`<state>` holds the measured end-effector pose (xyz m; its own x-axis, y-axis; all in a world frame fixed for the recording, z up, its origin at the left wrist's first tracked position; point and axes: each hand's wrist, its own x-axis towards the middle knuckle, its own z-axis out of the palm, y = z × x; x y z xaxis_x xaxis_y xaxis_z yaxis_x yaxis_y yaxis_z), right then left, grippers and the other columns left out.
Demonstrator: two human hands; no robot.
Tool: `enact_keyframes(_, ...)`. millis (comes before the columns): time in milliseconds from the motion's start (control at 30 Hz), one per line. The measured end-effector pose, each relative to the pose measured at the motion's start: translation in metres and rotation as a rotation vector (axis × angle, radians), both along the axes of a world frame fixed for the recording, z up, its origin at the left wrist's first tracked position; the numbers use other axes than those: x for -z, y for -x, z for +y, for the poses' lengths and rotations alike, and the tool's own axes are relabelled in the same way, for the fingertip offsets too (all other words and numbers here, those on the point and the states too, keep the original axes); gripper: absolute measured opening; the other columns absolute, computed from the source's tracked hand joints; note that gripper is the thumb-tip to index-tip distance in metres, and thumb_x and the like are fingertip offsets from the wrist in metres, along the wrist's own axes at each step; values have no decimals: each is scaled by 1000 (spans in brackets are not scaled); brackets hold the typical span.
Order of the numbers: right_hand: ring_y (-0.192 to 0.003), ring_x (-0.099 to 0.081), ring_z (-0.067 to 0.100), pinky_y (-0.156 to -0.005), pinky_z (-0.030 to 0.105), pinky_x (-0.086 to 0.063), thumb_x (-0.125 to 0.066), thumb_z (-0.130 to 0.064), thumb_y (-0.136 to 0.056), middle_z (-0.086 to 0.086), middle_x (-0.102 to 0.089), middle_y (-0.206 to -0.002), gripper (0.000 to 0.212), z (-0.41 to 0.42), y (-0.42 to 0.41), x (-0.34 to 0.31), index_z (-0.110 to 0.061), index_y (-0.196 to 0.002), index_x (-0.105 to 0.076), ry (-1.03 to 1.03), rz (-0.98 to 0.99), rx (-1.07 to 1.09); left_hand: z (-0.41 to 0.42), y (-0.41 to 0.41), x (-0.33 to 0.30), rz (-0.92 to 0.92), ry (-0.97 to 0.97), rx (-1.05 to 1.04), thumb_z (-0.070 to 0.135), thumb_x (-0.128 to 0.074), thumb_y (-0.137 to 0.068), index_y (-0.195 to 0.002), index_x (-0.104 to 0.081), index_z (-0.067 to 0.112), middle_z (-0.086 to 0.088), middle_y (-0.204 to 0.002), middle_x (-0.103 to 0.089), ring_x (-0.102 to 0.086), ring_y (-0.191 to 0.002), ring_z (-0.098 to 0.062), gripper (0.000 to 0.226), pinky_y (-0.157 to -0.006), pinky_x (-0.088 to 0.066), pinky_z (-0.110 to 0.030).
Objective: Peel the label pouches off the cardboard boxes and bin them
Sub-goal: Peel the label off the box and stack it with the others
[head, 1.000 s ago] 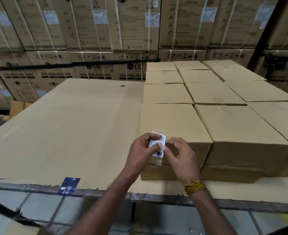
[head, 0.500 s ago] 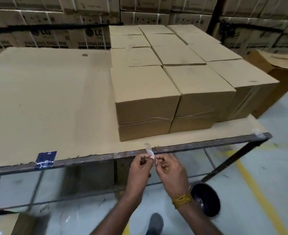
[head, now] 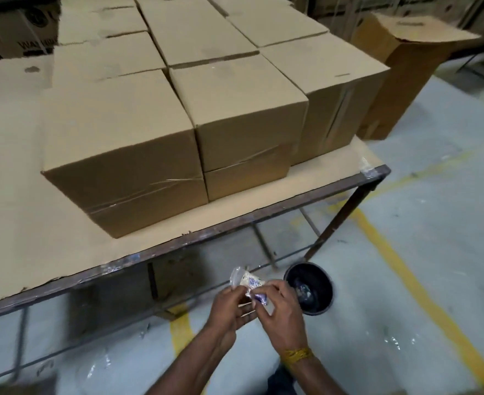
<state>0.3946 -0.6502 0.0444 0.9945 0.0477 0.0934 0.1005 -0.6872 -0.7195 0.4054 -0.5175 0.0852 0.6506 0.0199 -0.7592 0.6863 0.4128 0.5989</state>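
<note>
A: Start with the big things. What lies beyond the grip?

B: The worktop [head: 235,223] runs up and left of both hands, its dark edge above them, with the cardboard boxes [head: 126,155] packed together on it. Their near faces show only tape, no pouch that I can see.

A: And the bin?

B: The black bin [head: 309,289] stands on the floor just right of the right hand [head: 280,317], mouth open upward, some scraps inside.

A: Where is the pouch itself?

B: The label pouch [head: 247,283] is off the box, crumpled between the hands, poking up above the fingers. The left hand [head: 229,306] pinches its near end; the right hand pinches the other side. Both grips are clenched on it.

A: How will it handle?

B: Thin plastic film with paper inside: very light, limp, probably tacky on the back, so it may cling to fingers. I'd hold it by a non-sticky edge and flick it over the bin mouth.
</note>
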Motion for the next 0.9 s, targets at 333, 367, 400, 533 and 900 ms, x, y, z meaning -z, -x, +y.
enact_keyframes(333,-60,-63,15,-49,19,-49,-71,2,-86,17,-69,-95,29,-154,-51,146,-11,-109,-60,-691,635,709,-166,-83,146,275,-109,186,10,-54,-98,-101,-63,4,-15,-80,-69,-70,-73,-29,12,-69,-59,-37)
enact_keyframes(367,-60,-61,19,-47,19,-49,-72,2,-85,20,-68,-94,30,-168,-56,168,-10,-110,-60,-716,667,753,-181,-90,167,295,-111,205,10,-53,-98,-102,-63,4,-14,-80,-69,-71,-72,-28,12,-66,-59,-34)
enact_keyframes(400,-61,-60,23,-45,19,-48,-74,3,-84,24,-67,-93,32,-181,-63,189,-9,-110,-59,-733,700,796,-194,-96,187,313,-110,217,10,-53,-99,-103,-64,4,-12,-77,-69,-71,-71,-27,13,-64,-58,-33)
enact_keyframes(533,-59,-63,27,-49,27,-50,-74,2,-83,22,-66,-85,37,-219,-83,277,-17,-110,-57,-735,784,916,-239,-120,270,390,-116,238,8,-52,-99,-104,-62,5,-14,-82,-69,-72,-77,-30,11,-71,-58,-37)
enact_keyframes(900,-93,-67,29,-76,41,-59,-70,-8,-87,4,-66,-109,38,-276,-140,488,-27,-117,-55,-562,782,903,-304,-179,495,465,-182,330,7,-55,-97,-90,-61,10,-11,-80,-69,-70,-77,-29,10,-77,-54,-41)
